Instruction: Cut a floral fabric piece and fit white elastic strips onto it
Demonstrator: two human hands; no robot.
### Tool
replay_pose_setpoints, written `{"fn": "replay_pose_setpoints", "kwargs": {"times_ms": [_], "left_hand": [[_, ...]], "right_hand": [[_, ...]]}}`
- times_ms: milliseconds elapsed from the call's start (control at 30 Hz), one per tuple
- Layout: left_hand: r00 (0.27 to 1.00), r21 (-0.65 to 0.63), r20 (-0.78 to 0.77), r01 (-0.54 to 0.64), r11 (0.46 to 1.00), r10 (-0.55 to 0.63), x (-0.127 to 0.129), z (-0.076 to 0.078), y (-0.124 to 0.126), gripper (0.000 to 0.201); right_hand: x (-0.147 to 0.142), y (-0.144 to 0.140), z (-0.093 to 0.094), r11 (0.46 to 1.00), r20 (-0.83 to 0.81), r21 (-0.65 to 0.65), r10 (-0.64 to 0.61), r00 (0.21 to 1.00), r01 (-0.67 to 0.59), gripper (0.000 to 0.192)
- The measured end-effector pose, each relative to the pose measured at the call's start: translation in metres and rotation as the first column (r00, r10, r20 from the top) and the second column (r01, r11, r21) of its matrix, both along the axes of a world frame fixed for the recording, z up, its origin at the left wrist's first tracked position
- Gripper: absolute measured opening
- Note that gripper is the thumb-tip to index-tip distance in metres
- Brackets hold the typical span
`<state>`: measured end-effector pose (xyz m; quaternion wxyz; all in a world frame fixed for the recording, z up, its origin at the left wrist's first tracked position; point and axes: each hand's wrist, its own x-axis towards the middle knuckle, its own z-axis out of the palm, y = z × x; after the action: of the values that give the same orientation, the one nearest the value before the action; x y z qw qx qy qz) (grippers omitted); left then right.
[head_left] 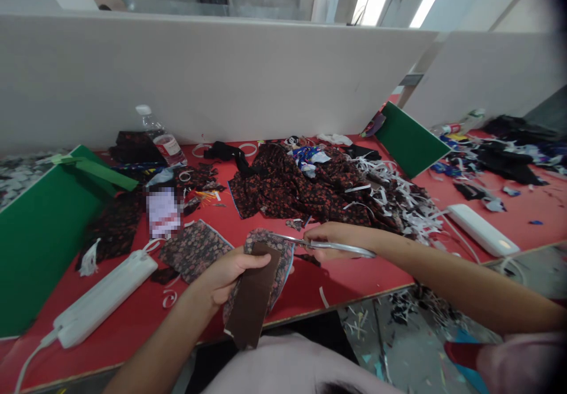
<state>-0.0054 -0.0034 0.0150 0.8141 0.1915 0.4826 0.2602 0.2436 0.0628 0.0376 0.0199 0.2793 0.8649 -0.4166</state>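
Observation:
My left hand (234, 267) is closed around a dark brown strip (254, 293) and a piece of floral fabric (283, 270), its thumb pressed on the strip. The fabric lies behind the strip and has a light blue edge. In my right hand (332, 237) is a pair of metal scissors (345, 247), its blades pointing left at the fabric's upper edge. I cannot tell whether the blades are apart. Another floral fabric piece (195, 251) lies on the red table (310, 308), left of the held one.
Behind my hands spreads a heap of dark floral fabric (270, 181) with white scraps (398, 199) on its right. White power-strip-like boxes (108, 296) (482, 228) lie at both sides. A bottle (166, 143) stands back left. Green dividers (39, 252) (410, 140) flank the space; a pale partition (212, 81) closes the back.

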Motion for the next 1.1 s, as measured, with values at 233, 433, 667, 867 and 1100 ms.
{"fn": "replay_pose_setpoints", "kwargs": {"times_ms": [233,433,667,867,1100], "left_hand": [[1.0,-0.017,-0.028,-0.009,1.0,0.009,0.0,0.003,0.0,0.02],[0.999,-0.009,-0.036,0.007,1.0,-0.007,-0.001,0.001,-0.001,0.022],[0.999,-0.015,-0.044,-0.024,1.0,0.023,0.004,0.006,-0.001,0.016],[0.999,-0.023,-0.039,-0.022,0.999,0.022,0.003,0.008,0.0,0.019],[0.998,-0.031,-0.048,0.027,0.999,-0.028,0.003,0.003,-0.001,0.019]], "right_hand": [[-0.003,0.001,0.001,1.0,-0.04,-0.017,0.003,0.999,-0.004,0.034],[0.003,0.005,-0.023,1.0,-0.048,-0.004,-0.026,0.998,0.026,0.034],[-0.001,0.006,-0.011,0.999,-0.029,0.007,0.034,0.999,-0.034,0.034],[-0.002,0.005,-0.019,1.0,-0.045,0.03,0.002,0.999,-0.001,0.036],[-0.001,0.007,-0.022,1.0,-0.029,0.003,0.013,1.0,-0.013,0.035]]}}
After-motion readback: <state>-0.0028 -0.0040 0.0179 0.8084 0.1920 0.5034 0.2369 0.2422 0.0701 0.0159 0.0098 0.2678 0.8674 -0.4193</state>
